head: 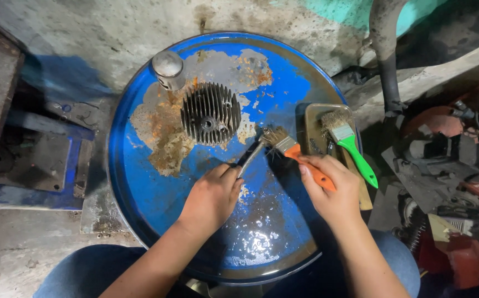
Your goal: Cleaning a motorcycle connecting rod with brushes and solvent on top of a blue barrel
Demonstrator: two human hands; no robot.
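Note:
My left hand [213, 196] grips a thin dark metal part [250, 154] over the top of a rusty blue drum [151, 187]. My right hand [333, 187] holds an orange-handled paintbrush [294, 152], its bristles touching the tip of the metal part. A round finned engine cylinder head [210, 113] lies on the drum beyond my left hand. A green-handled paintbrush [350, 143] rests on a flat tray [315, 118] at the drum's right edge.
A small metal can [168, 69] stands at the drum's far left. A blue jack-like frame [40, 160] sits on the floor to the left. Cluttered parts and scraps [449, 176] fill the right side. A dark pipe [385, 60] leans behind.

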